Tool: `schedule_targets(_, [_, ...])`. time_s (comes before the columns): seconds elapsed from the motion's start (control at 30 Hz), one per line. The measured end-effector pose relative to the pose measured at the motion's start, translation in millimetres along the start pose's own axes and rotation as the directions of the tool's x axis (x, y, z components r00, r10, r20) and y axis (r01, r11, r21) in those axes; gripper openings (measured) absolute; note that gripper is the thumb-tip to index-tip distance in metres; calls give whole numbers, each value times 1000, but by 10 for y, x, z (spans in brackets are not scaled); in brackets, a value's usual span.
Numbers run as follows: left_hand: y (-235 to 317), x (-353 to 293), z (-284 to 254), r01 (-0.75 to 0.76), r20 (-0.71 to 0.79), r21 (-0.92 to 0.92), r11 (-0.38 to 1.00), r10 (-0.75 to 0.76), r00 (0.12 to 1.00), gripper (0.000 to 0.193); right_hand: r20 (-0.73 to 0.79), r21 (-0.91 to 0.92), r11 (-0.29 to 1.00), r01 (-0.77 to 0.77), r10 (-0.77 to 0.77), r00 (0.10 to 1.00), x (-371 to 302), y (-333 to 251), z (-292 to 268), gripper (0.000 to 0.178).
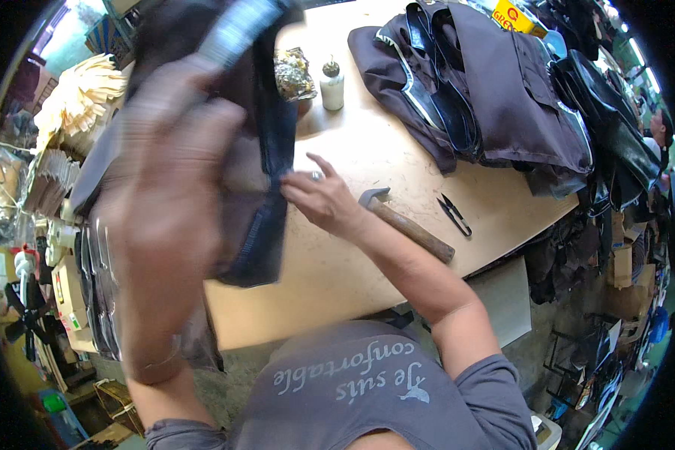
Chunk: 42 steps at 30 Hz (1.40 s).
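Note:
A dark brown and black piece [266, 150], which looks like part of a bag, stands raised over the left side of the table. My left hand [165, 165] is lifted high in front of it, close to the camera. Motion smears its fingers, so its grip does not show clearly. A pale bluish strip [240, 34], also blurred, runs past those fingertips; its kind cannot be told. At the piece's right edge, my right hand [319, 195] pinches the border, with one finger pointing away. Near that hand lie a wooden-handled hammer [412, 229] and black thread snips [455, 215].
Dark bag pieces [517, 97] are heaped on the table's [352, 277] far right. A white bottle [332, 86] stands at the back beside a crumpled mass [294, 73]. Cream sheets [82, 94] are stacked at the left. Boxes [626, 262] and clutter line the right.

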State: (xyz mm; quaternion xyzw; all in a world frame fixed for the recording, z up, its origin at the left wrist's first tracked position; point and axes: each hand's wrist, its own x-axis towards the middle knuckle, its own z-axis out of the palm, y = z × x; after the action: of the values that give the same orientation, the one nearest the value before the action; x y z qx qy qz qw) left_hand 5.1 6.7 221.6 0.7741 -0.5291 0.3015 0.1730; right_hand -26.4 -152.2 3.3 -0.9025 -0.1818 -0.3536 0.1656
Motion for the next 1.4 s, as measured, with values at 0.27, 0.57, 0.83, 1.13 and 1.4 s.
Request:
schedule_targets(0.27, [-292,-1567,1726,644,628,-119,756,-445,638,27,268,-368,836,-406,514,815,-866,-190,-557,37])
schedule_targets(0.57, [-228,-1566,2052,762,702,-139,633,-480,527,70,409,-199,719,-666,678,611,-688,-72,-717,39])
schedule_targets(0.83, [-152,-1597,2096,672,586,-151,725,-482,652,59,220,-375,896,-236,333,917,-495,-32,-245,40])
schedule_targets(1.13, [-127,-1542,1958,720,680,-180,670,-444,583,55,138,-363,879,-309,379,915,-467,-2,-186,39])
schedule_targets(1.4, [-104,-1618,2076,827,686,-305,472,-493,534,65,215,-308,929,-204,277,936,-655,-233,-315,37])
